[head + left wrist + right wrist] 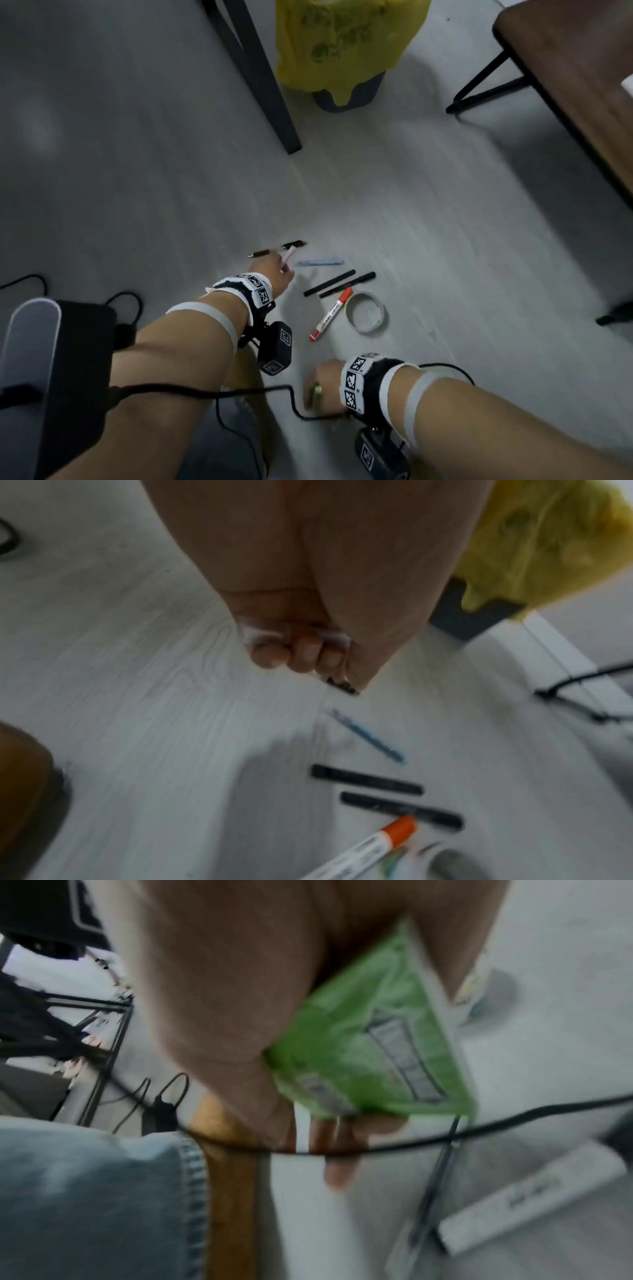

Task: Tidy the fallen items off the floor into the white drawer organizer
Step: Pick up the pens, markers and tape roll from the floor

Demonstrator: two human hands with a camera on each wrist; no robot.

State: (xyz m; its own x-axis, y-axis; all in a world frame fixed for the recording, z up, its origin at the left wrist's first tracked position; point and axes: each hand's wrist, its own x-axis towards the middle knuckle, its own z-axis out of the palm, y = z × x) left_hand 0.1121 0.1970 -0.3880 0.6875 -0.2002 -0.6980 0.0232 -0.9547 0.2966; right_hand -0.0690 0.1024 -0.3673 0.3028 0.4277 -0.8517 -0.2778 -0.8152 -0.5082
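Down on the pale floor (445, 240) we go, and the left hand (274, 270) is out in front, fingers (303, 653) curled tight around a pale pink pen (287, 257) that pokes up out of the fist. Just beyond it lies a black pen (279, 249) on the floor, and right beside the hand a light blue pen (320, 262). Next along, two black sticks (339, 283) lie side by side, nearly touching, with a red-capped marker (330, 315) angled below them and a roll of tape (365, 311) just beside its cap.

The right hand (323, 383) sits low and close to the body, gripping a green packet (373, 1042) between thumb and fingers; from the head view only a sliver of green shows. A black cable (205, 390) runs across in front of it.

Further back stands a bin with a yellow bag (342, 44), beside a dark table leg (260, 78). The white drawer organizer cannot be made out in any view.
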